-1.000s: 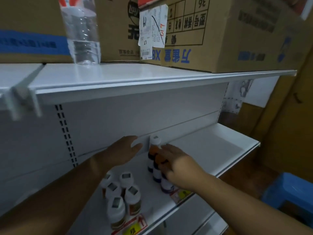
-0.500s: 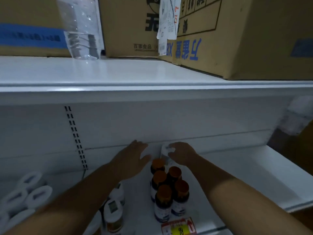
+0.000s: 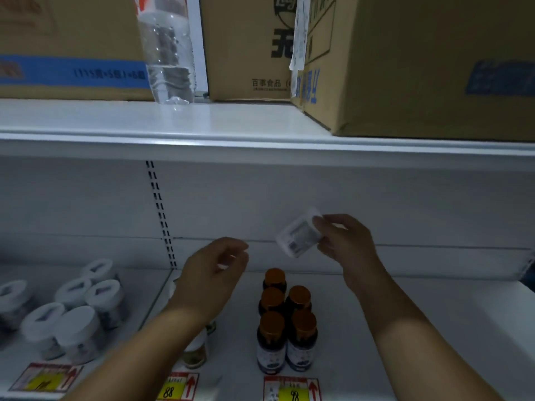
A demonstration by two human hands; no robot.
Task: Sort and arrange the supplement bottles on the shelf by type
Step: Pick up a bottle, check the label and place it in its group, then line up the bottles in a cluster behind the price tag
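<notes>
We hold a small white-capped supplement bottle [image 3: 298,238] tilted in our right hand [image 3: 344,244], above five dark orange-capped bottles [image 3: 285,319] clustered on the white metal shelf [image 3: 405,328]. Our left hand [image 3: 215,273] hovers loosely curled, seemingly empty, beside them.

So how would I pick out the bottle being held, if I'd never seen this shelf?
Find the lower white shelf and the cluster of orange-capped dark bottles standing on it. Just above them, the right hand holds a white-capped bottle in the air, tilted: the only bottle off the shelf.
</notes>
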